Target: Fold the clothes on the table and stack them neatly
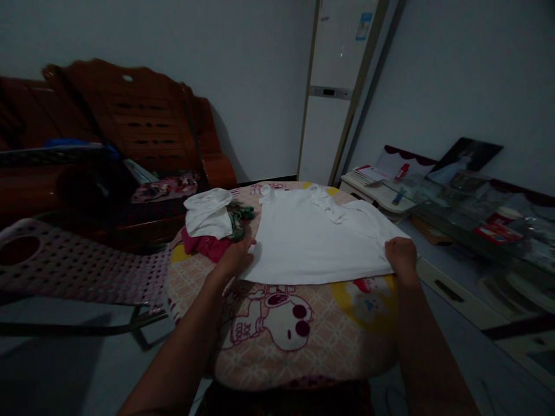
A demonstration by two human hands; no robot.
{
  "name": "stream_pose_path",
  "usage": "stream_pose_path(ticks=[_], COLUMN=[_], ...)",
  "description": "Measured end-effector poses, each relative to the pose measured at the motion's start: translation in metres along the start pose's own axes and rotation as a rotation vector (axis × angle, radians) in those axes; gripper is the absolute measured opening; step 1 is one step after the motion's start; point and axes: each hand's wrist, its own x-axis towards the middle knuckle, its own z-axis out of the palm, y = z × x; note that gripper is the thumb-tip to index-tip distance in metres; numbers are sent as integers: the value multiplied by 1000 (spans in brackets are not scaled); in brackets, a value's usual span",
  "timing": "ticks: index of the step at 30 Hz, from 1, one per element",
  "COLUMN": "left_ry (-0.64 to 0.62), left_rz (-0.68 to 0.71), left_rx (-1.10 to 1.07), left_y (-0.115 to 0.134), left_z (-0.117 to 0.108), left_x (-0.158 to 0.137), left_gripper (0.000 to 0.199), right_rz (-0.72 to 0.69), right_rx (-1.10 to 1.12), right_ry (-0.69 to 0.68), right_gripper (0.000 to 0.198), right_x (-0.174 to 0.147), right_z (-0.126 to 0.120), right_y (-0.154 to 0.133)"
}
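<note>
A white shirt (316, 242) lies spread on the round cloth-covered table, its long straight hem toward me and its far edge rumpled around the collar. My right hand (401, 254) is closed in a fist on the shirt's right edge. At the left edge, near the hem's corner, my left hand (237, 255) has its fingers curled on the fabric; dim light blurs the fingertips. Just beyond my left hand is a small pile: a crumpled white garment (208, 212) on top, a dark pink cloth (206, 245) beneath, and a green patterned cloth (238, 222) beside them.
The tablecloth (277, 361) is pink with a cartoon dog. A woven chair (99, 268) stands at left, with a carved wooden sofa (134, 115) behind it. At right, a glass-topped cabinet (459, 214) holds papers and a picture. A tall white air conditioner (325, 133) stands behind the table.
</note>
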Motion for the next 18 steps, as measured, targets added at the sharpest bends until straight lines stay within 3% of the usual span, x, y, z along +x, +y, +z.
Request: stream_pose_path(ticks=[4,7,10,13,18], left_ry=[-98,-187,-173,-34,144], left_rz=[54,102,121,66,-87], left_rx=[40,92,97,-22,-227], left_y=[0,-3,-2,4,5], left_z=[4,-6,-21,-23,6], left_x=[-11,-4,24,65,130], left_gripper=[52,55,42,30,36], right_rz=[98,-1,-129,-325,-867], right_rx=[-181,-236,-130,56,427], right_ry=[-51,71,139,-94,-653], right_gripper=[25,28,28,23,16], right_x=[-17,-23,-25,-41,-107], right_z=[-5,-11,-13,-1,36], right_y=[-1,-20,-64,-124,-206])
